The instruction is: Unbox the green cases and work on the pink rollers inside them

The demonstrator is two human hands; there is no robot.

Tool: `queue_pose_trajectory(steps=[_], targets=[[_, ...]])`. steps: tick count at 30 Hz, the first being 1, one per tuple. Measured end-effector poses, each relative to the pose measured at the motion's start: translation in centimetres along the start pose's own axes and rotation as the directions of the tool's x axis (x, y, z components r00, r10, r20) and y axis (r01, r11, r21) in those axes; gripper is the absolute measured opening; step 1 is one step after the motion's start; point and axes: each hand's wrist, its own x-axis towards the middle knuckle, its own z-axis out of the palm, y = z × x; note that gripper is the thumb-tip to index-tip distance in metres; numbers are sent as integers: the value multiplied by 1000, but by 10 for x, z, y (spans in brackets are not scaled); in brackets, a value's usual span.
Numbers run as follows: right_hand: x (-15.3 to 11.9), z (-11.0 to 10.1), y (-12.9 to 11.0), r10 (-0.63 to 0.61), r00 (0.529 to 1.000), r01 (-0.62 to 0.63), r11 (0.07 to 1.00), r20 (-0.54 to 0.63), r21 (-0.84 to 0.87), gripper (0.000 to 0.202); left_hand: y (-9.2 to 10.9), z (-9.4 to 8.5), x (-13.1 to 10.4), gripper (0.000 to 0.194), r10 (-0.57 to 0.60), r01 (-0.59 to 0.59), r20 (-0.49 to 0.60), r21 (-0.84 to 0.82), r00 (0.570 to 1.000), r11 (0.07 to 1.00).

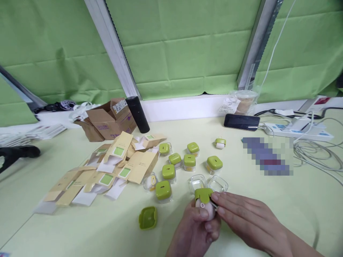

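Note:
My left hand (199, 226) is closed around a small white rounded case (211, 211) with a green silicone cover (203, 195) on top and a little loop on its front. My right hand (249, 219) meets the case from the right, fingertips pressed together at its side. A thin strip shows by those fingertips, too small to make out. Just behind the held case lie two clear plastic box halves (218, 183). Left of my hands, a green lid (148, 217) rests with its hollow side up. Several clear boxes with green lids (163, 190) stand farther back.
Opened paper boxes (107, 178) are heaped at the left. Behind them are a cardboard carton (112, 121) and a black bottle (138, 114). A phone (241, 122), a power strip (300, 132) and coiled cables (311, 151) lie at the right. Another white-and-green case (220, 143) sits farther back.

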Motion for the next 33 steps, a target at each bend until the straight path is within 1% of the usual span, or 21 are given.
queue_pose_trajectory(steps=[2, 3, 5, 7, 9, 10, 11, 13, 15, 16, 18, 19, 20, 21, 23, 25, 27, 29, 30, 31, 33], targets=[[4, 0, 4, 82, 996, -80, 996, -39, 45, 33, 1, -1, 0, 25, 9, -12, 67, 39, 998, 999], [7, -1, 6, 148, 987, -143, 986, -57, 84, 32, 2, 0, 0, 28, 17, -23, 96, 65, 995, 998], [11, -4, 8, 303, 950, -285, 938, -70, 195, 24, 5, 4, 1, 33, 43, -57, 110, 122, 993, 991], [14, -8, 8, 448, 891, -408, 860, -72, 305, 18, 11, 10, 3, 35, 79, -93, 75, 201, 994, 975], [16, -13, 9, 565, 818, -492, 785, -109, 377, 21, 18, 18, 5, 43, 125, -121, 11, 334, 992, 935], [18, -15, 10, 612, 781, -529, 753, -122, 392, 25, 22, 20, 7, 49, 146, -125, -19, 422, 989, 898], [21, -16, 12, 653, 749, -571, 720, -108, 394, 29, 25, 23, 9, 56, 164, -122, -38, 515, 986, 848], [28, -15, 16, 708, 706, -661, 656, 6, 363, 33, 30, 25, 13, 65, 182, -112, -28, 698, 983, 707], [37, -10, 20, 722, 671, -732, 609, 170, 305, 36, 32, 25, 19, 68, 184, -100, 7, 858, 983, 504], [40, -6, 22, 723, 653, -754, 591, 226, 287, 39, 32, 24, 22, 68, 193, -96, 21, 916, 981, 389], [45, 3, 26, 739, 626, -776, 562, 247, 287, 45, 32, 24, 28, 72, 248, -104, 58, 979, 967, 176], [46, 7, 27, 754, 615, -782, 548, 231, 297, 46, 32, 23, 30, 74, 278, -113, 83, 989, 957, 95], [46, 10, 28, 768, 608, -784, 539, 202, 309, 46, 32, 23, 31, 75, 300, -125, 109, 991, 948, 36], [45, 12, 29, 781, 603, -782, 536, 165, 320, 46, 32, 22, 33, 75, 315, -134, 128, 991, 941, -2], [41, 12, 32, 795, 601, -769, 544, 89, 336, 45, 35, 19, 34, 71, 322, -127, 130, 991, 938, -29], [36, 10, 35, 805, 593, -756, 549, 17, 356, 43, 38, 15, 35, 62, 362, -114, 120, 993, 924, -37], [33, 7, 38, 811, 585, -748, 553, -29, 369, 41, 43, 10, 34, 46, 443, -125, 144, 990, 885, -71], [31, 4, 40, 809, 586, -745, 559, -44, 364, 40, 46, 4, 32, 30, 494, -140, 175, 984, 851, -107], [30, 3, 40, 807, 589, -745, 562, -40, 358, 39, 46, 1, 31, 26, 500, -149, 180, 984, 847, -103], [30, 3, 40, 804, 594, -745, 565, -33, 355, 39, 46, -1, 29, 25, 496, -153, 171, 985, 851, -76], [29, 4, 38, 796, 606, -740, 567, -8, 361, 39, 45, -6, 26, 29, 487, -155, 131, 988, 863, 8]])
